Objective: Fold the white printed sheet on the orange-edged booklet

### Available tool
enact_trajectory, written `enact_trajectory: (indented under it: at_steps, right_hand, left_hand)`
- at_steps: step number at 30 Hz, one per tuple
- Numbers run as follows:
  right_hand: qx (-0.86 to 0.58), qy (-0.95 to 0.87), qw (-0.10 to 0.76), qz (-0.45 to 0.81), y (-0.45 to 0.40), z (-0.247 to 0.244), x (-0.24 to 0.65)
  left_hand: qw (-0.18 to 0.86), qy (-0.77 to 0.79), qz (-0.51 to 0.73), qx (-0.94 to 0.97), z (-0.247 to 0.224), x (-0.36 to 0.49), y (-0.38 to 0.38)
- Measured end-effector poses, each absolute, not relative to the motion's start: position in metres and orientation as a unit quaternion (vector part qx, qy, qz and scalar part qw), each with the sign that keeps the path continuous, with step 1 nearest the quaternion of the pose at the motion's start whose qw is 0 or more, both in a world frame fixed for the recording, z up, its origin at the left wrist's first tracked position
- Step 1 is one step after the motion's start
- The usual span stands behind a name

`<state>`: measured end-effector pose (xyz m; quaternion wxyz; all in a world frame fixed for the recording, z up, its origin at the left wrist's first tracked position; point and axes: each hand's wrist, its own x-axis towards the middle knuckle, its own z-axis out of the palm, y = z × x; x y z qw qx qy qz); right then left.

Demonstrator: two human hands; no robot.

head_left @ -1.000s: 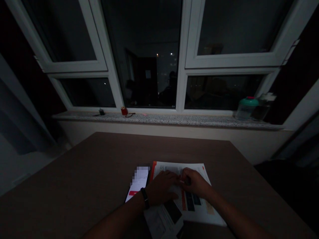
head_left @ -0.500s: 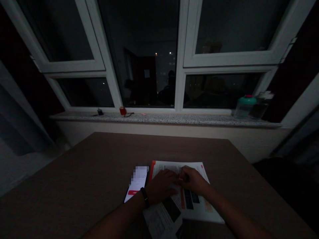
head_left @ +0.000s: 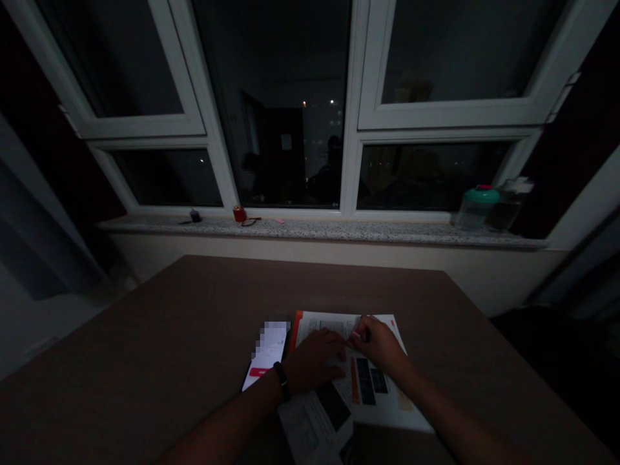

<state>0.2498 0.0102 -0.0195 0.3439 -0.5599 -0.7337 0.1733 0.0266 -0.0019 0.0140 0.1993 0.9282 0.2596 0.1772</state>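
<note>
A printed booklet or sheet [head_left: 392,410] with an orange strip along its left edge lies on the table under both hands. My left hand [head_left: 314,358], a dark band [head_left: 281,381] on its wrist, rests on the page with its fingers stretched out. Just right of those fingertips, my right hand [head_left: 380,342] is closed in a pinch over the page. A small pinkish bit shows at its fingertips, too dim to name. A greyer printed page [head_left: 310,426] reaches toward me below the left hand. Left of the booklet lies a phone [head_left: 268,349] with a lit screen.
The brown table [head_left: 194,323] extends to a wall below a speckled windowsill [head_left: 310,231]. On the sill are a small red object [head_left: 239,214], a small dark bottle [head_left: 194,216], a teal-lidded container [head_left: 477,208] and a clear bottle [head_left: 508,205]. Dark windows rise behind.
My right hand has shifted slightly up and right, away from the left fingertips, its fingers still pinched. My left hand stays on the page.
</note>
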Motion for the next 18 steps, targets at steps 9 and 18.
enact_trajectory:
  at_steps: [9, 18]
  right_hand:
    - [-0.458, -0.802, 0.31, 0.226, -0.001, -0.016, 0.25]
    - [-0.578, -0.721, 0.349, 0.154, 0.01, -0.02, 0.25]
  left_hand:
    - [0.197, 0.231, 0.178, 0.936, 0.019, 0.025, -0.002]
    - [0.19, 0.235, 0.177, 0.937, 0.018, 0.025, -0.003]
